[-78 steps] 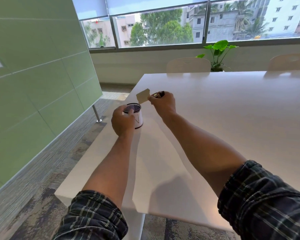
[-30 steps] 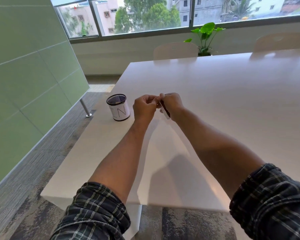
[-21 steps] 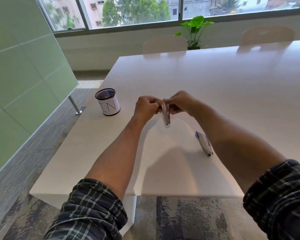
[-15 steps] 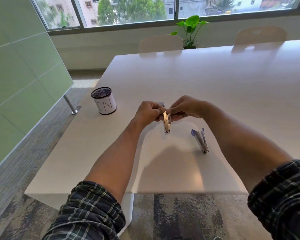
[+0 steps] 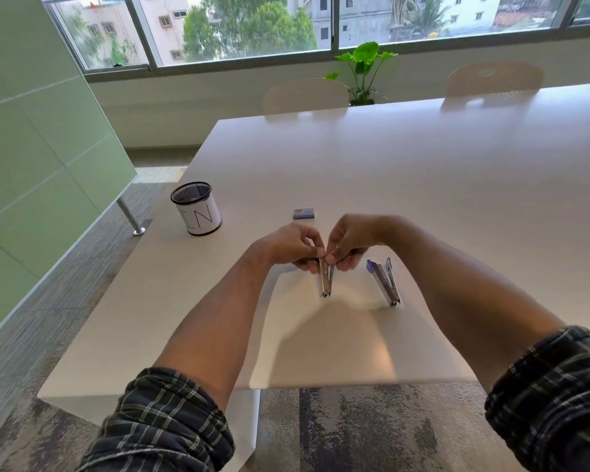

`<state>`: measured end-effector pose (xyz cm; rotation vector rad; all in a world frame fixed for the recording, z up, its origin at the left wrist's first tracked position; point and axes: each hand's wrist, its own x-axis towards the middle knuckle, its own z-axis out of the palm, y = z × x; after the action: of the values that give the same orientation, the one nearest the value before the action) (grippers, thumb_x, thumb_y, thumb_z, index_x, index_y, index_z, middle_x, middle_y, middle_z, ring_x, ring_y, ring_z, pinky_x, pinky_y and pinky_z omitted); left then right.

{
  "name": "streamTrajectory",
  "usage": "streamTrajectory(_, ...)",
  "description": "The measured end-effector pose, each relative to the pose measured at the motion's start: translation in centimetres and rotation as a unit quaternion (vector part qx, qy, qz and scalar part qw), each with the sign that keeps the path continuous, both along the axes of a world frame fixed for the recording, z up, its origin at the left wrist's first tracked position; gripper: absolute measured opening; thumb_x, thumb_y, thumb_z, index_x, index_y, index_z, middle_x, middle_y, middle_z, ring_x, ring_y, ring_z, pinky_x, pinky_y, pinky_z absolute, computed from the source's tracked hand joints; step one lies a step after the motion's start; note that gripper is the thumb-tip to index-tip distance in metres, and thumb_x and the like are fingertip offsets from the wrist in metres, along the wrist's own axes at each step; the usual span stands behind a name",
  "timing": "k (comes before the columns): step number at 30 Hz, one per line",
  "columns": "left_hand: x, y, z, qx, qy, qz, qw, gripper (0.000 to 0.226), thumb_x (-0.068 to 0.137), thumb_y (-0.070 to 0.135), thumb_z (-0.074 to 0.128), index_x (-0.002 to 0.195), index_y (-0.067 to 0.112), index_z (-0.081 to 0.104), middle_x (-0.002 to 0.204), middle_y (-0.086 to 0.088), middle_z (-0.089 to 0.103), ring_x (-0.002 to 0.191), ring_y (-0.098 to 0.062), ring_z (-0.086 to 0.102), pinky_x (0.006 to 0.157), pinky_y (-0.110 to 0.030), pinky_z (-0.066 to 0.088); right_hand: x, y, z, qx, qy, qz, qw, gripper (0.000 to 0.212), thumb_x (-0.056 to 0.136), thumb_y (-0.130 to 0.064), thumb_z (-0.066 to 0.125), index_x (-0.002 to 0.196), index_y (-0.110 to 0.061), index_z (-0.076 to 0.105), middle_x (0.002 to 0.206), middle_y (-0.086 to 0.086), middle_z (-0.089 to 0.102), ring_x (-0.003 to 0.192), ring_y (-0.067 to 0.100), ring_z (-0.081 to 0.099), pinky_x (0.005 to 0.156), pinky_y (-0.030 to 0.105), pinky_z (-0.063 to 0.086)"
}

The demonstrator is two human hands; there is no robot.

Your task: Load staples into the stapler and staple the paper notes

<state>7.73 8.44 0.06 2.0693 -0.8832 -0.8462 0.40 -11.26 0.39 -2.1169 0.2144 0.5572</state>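
Both of my hands meet over the white table (image 5: 423, 185). My left hand (image 5: 286, 247) and my right hand (image 5: 351, 236) pinch the far end of a small silver stapler (image 5: 325, 282), whose near tip points toward me just above the tabletop. A second stapler with a blue end (image 5: 385, 284) lies on the table just right of it, untouched. A small blue staple box (image 5: 304, 213) sits beyond my hands. No paper notes are visible.
A mesh pen cup with a white label (image 5: 198, 216) stands at the left near the table edge. Two chairs (image 5: 305, 95) (image 5: 494, 78) and a potted plant (image 5: 365, 68) are at the far side. A green wall panel runs along the left.
My left hand left the pen cup and joined the right hand at the table's middle on the silver stapler. The second stapler and staple box came into view.
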Motion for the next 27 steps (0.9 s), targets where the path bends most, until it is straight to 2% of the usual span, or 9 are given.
streamTrajectory(7, -0.1, 0.1, 1.0, 0.050, -0.007, -0.031, 0.998, 0.016, 0.095, 0.010, 0.071, 0.107, -0.001, 0.069, 0.089, -0.015, 0.076, 0.084, -0.023, 0.076, 0.083, -0.034, 0.062, 0.2, 0.8, 0.2, -0.012, 0.027, 0.026, 0.999, 0.027, 0.083, -0.008, 0.087, 0.103, 0.006, 0.075, 0.090, 0.022, 0.078, 0.074, 0.024, 0.077, 0.067, 0.030, 0.063)
streamTrajectory(11, -0.1, 0.0, 1.5, 0.076, -0.024, -0.041, 0.996, 0.005, 0.093, 0.000, 0.070, 0.097, 0.001, 0.072, 0.093, -0.013, 0.075, 0.081, -0.022, 0.077, 0.087, -0.037, 0.063, 0.0, 1.4, 0.2, -0.016, 0.037, 0.037, 0.998, 0.023, 0.083, -0.007, 0.087, 0.100, 0.004, 0.075, 0.090, 0.023, 0.078, 0.073, 0.024, 0.077, 0.066, 0.030, 0.063)
streamTrajectory(14, -0.3, -0.1, 1.5, 0.089, -0.040, -0.035, 0.995, 0.011, 0.090, 0.000, 0.073, 0.088, 0.011, 0.073, 0.089, -0.010, 0.077, 0.075, -0.018, 0.077, 0.080, -0.031, 0.064, 0.1, 2.0, 0.4, -0.031, 0.030, 0.043, 0.998, 0.028, 0.084, -0.005, 0.085, 0.105, 0.008, 0.073, 0.089, 0.022, 0.078, 0.072, 0.023, 0.077, 0.065, 0.031, 0.064)
streamTrajectory(17, -0.3, 0.0, 1.4, 0.095, -0.043, -0.038, 0.994, 0.012, 0.088, -0.001, 0.075, 0.086, 0.011, 0.074, 0.083, -0.007, 0.077, 0.076, -0.018, 0.077, 0.079, -0.032, 0.064, 0.1, 2.3, 0.4, -0.044, 0.026, 0.051, 0.997, 0.032, 0.084, -0.006, 0.085, 0.109, 0.007, 0.071, 0.089, 0.021, 0.079, 0.072, 0.023, 0.077, 0.065, 0.030, 0.064)
streamTrajectory(19, -0.2, 0.1, 1.5, 0.105, -0.045, -0.042, 0.993, 0.009, 0.087, 0.001, 0.077, 0.088, 0.010, 0.076, 0.083, -0.008, 0.077, 0.077, -0.019, 0.077, 0.080, -0.032, 0.064, -0.1, 2.5, 0.3, -0.041, 0.029, 0.057, 0.997, 0.030, 0.084, -0.008, 0.086, 0.107, 0.003, 0.070, 0.090, 0.020, 0.079, 0.072, 0.022, 0.077, 0.066, 0.030, 0.063)
streamTrajectory(24, -0.4, -0.2, 2.0, 0.118, -0.048, -0.056, 0.990, 0.010, 0.087, 0.001, 0.076, 0.086, 0.011, 0.078, 0.075, -0.003, 0.078, 0.070, -0.015, 0.076, 0.068, -0.022, 0.061, -0.8, 2.5, 0.1, -0.029, 0.016, 0.059, 0.998, 0.026, 0.083, -0.017, 0.088, 0.101, -0.007, 0.071, 0.090, 0.016, 0.081, 0.077, 0.021, 0.078, 0.066, 0.029, 0.062)
streamTrajectory(27, -0.6, -0.3, 2.4, 0.145, -0.065, -0.066, 0.985, 0.007, 0.083, 0.013, 0.084, 0.082, 0.015, 0.077, 0.075, 0.001, 0.078, 0.070, -0.012, 0.074, 0.068, -0.023, 0.060, -0.9, 2.2, 0.1, -0.058, 0.003, 0.063, 0.996, 0.027, 0.083, -0.026, 0.088, 0.100, -0.012, 0.072, 0.087, 0.012, 0.081, 0.069, 0.018, 0.075, 0.057, 0.026, 0.053)
